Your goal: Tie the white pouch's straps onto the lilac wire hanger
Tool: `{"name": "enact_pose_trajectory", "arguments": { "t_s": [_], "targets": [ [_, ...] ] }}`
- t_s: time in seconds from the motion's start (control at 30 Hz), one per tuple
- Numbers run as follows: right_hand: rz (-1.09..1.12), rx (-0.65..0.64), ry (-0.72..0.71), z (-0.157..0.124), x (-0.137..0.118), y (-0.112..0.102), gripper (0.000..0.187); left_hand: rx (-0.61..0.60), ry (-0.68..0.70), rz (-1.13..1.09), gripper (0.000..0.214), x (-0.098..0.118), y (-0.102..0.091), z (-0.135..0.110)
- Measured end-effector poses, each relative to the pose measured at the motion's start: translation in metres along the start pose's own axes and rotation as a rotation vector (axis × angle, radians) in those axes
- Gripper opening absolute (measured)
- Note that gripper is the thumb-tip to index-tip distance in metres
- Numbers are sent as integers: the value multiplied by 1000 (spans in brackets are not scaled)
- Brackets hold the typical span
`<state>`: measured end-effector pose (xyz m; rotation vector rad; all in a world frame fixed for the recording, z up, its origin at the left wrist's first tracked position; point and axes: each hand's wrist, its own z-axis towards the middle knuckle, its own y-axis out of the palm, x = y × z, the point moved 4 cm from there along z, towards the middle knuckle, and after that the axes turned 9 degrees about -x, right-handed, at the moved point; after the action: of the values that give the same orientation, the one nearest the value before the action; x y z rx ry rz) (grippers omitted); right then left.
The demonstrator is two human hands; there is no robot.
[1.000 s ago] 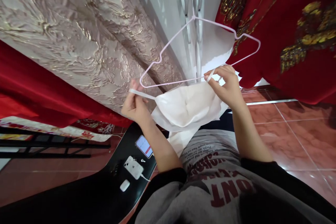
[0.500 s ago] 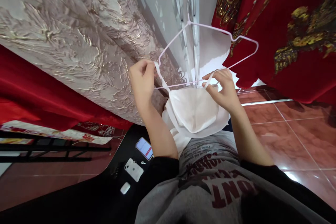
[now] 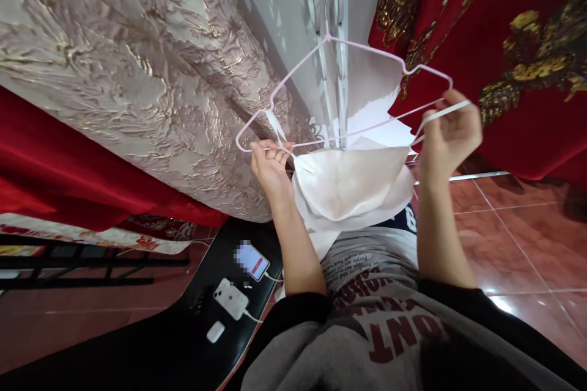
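Note:
A pink hanger (image 3: 367,47) with a metal hook hangs in front of me. A white strappy garment (image 3: 348,186) lies below its lower bar, and its left strap (image 3: 275,125) is looped over the hanger's left arm. My left hand (image 3: 273,171) is closed round the lower bar near the left end, beside that strap. My right hand (image 3: 452,134) holds the right strap (image 3: 443,112), stretched out at the hanger's right tip. Whether this strap is over the tip is hard to see.
Pale embossed fabric (image 3: 137,67) hangs on the left, red fabric with gold trim (image 3: 440,61) on the right. Metal rack poles (image 3: 342,67) stand behind the hanger. Two phones, a white phone (image 3: 230,299) and a lit phone (image 3: 253,261), lie on a black seat (image 3: 192,311) beside a white case (image 3: 215,332).
The left strap has gone onto the hanger's left arm, and my left hand has moved down to the bar. My right hand has moved right, pulling the other strap to the hanger's right end.

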<state>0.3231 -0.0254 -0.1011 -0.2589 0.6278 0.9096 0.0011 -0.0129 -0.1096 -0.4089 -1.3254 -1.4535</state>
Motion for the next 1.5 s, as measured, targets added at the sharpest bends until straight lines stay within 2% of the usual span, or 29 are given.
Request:
{"name": "enact_pose_trajectory", "arguments": {
  "t_s": [0.03,0.07,0.13,0.23,0.3,0.33,0.43,0.47,0.5,0.53,0.6,0.67,0.77,0.83,0.93,1.03,1.13,1.2,1.23,1.3,1.37,1.4,1.43,1.5],
  "targets": [
    [24,50,19,11,10,-9,32,-4,6,2,59,3,-1,1],
    [43,33,65,25,17,-14,27,-8,12,4,59,5,-3,1],
    [61,-144,130,53,17,-14,18,-18,23,9,57,8,-4,1],
    [-33,-447,150,84,-13,0,14,-26,38,2,55,9,-4,0],
    [-114,-570,85,93,-42,11,16,-31,31,-10,53,8,-3,-1],
    [-137,-578,12,94,-56,16,15,-36,16,-16,52,7,-2,-1],
    [-117,-411,-294,76,-87,24,18,-42,-33,-23,52,5,-1,-2],
    [-91,-381,-355,64,-90,28,20,-44,-38,-22,52,5,-1,-2],
    [-65,-417,-371,50,-88,34,21,-48,-37,-18,52,4,-2,-3],
    [-45,-515,-349,36,-82,44,22,-54,-33,-10,52,4,-2,-3],
    [-59,-805,-236,5,-66,68,22,-68,-39,7,52,1,-4,-3],
    [-138,-944,-155,-20,-52,85,23,-74,-78,20,52,-4,-8,-5],
    [-202,-860,-120,-39,-46,93,25,-87,-124,60,55,-5,-14,-12],
    [-193,-803,-122,-44,-49,91,26,-149,-135,125,49,4,-15,-21],
    [-169,-787,-118,-41,-51,86,24,-303,-185,245,38,34,-13,-37],
    [-149,-774,-106,-32,-53,80,25,-446,-227,252,44,75,-6,-48],
    [-133,-782,-95,-29,-58,75,26,-480,-123,38,52,107,1,-43],
    [-122,-789,-105,-30,-61,72,26,-408,20,-99,44,115,1,-32],
    [-119,-793,-113,-31,-61,72,26,-324,99,-147,40,113,-3,-26],
    [-115,-802,-125,-34,-61,72,28,-76,228,-171,47,101,-17,-16],
    [-115,-822,-126,-37,-60,74,29,129,229,-102,48,80,-29,-12],
    [-113,-832,-131,-38,-61,76,31,151,176,-48,40,69,-31,-11],
    [-109,-842,-142,-40,-62,78,32,114,105,7,31,58,-29,-12],
    [-89,-856,-178,-45,-67,82,37,-46,-25,82,31,39,-18,-16]
  ]
}}
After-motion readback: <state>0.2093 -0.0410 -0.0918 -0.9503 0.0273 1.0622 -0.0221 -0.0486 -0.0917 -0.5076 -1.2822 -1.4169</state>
